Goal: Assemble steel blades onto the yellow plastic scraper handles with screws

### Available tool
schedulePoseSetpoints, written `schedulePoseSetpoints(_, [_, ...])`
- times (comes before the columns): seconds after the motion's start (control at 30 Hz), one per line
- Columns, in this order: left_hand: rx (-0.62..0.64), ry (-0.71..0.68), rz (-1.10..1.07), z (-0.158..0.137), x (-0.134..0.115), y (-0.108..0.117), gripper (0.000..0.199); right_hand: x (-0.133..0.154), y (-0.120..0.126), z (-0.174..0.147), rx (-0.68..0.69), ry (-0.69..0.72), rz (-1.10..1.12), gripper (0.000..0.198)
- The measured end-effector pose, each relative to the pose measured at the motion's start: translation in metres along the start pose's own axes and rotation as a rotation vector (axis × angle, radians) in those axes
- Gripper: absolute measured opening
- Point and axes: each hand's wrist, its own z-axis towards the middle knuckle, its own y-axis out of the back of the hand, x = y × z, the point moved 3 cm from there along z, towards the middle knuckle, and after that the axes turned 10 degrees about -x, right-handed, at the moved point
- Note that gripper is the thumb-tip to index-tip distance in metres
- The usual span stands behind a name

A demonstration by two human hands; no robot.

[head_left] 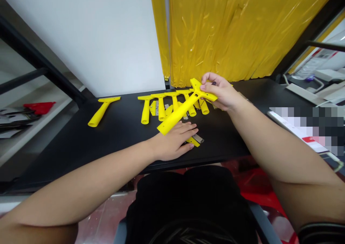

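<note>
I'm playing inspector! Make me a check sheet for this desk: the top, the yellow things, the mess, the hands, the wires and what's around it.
Surface: black tabletop, with yellow parts lying on it.
Yellow things: one held handle; a row of handles, partly hidden; a lone handle off to the left.
Clutter: small yellow and metal pieces among the row.
Left hand: palm down, partly covering a yellow-and-metal piece.
Right hand: grips the held handle by its crosspiece.
Wires: a pale cable at the right.
Around: white panel and shiny yellow sheeting behind; red item on the left shelf.
</note>
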Motion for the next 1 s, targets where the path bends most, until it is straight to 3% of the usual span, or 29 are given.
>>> schedulePoseSetpoints(0.3, [0.014, -0.078, 0.006, -0.017, 0.007, 0.004, 0.058, -0.002, 0.001, 0.001, -0.011, -0.021, -0.001, 0.04])
schedulePoseSetpoints(0.5, [-0.045, -0.046, -0.005, -0.003, 0.0, 0.008, 0.052, -0.004, -0.001, 0.0, 0.03, -0.032, 0.002, 0.04])
schedulePoseSetpoints(0.7, [-0.092, -0.013, 0.033, 0.009, -0.012, -0.002, 0.061, -0.001, -0.003, -0.002, -0.005, -0.029, 0.008, 0.042])
schedulePoseSetpoints(1.0, [-0.016, 0.045, 0.003, -0.006, -0.006, -0.005, 0.07, -0.003, -0.001, -0.001, 0.022, -0.03, 0.007, 0.041])
